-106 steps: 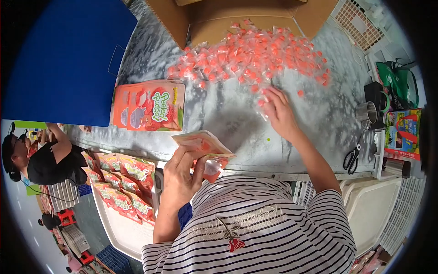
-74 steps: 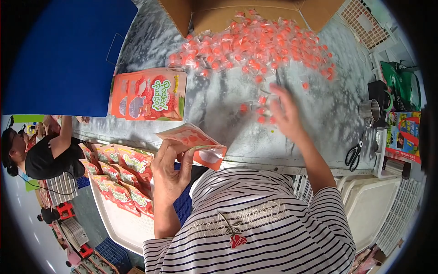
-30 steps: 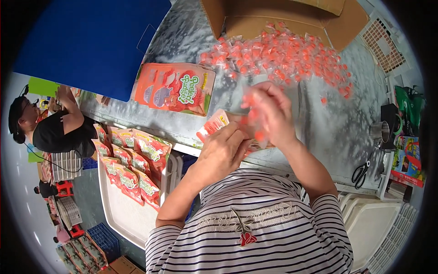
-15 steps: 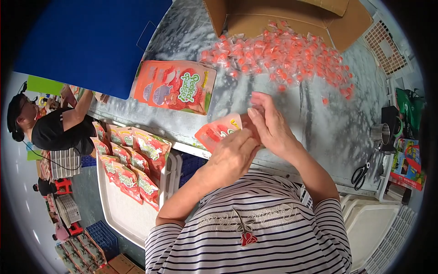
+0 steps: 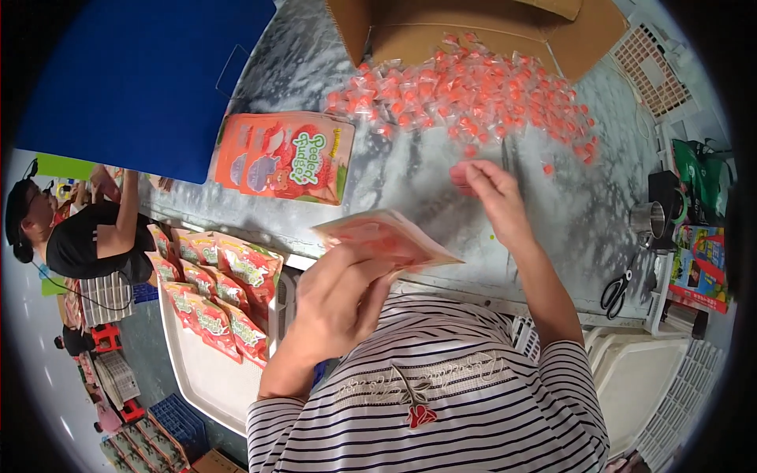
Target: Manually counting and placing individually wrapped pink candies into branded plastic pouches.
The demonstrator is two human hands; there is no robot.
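Note:
My left hand [image 5: 339,296] grips a pink-and-red candy pouch [image 5: 390,236] by its near side. The pouch is tilted above the table's front edge, and its mouth seems to gape a little. My right hand [image 5: 493,193] is away from the pouch, over the table, its fingers loosely bent and apart with nothing visible in them. Just beyond it spreads a heap of red candies in clear wrappers [image 5: 481,94], with a single wrapped candy [image 5: 471,150] close to its fingers. A stack of flat printed pouches [image 5: 284,158] lies to the left.
An open cardboard box [image 5: 457,47] stands behind the candies. A large blue panel [image 5: 134,79] fills the far left. Several filled pouches [image 5: 213,319] rest on a white tray [image 5: 205,370]. Black scissors [image 5: 615,296] and a metal cup [image 5: 646,217] lie right. A co-worker [image 5: 87,244] is at left.
My right hand has left the pouch and moved up toward the candies. The pouch, in my left hand, has turned and widened. The view has shifted slightly.

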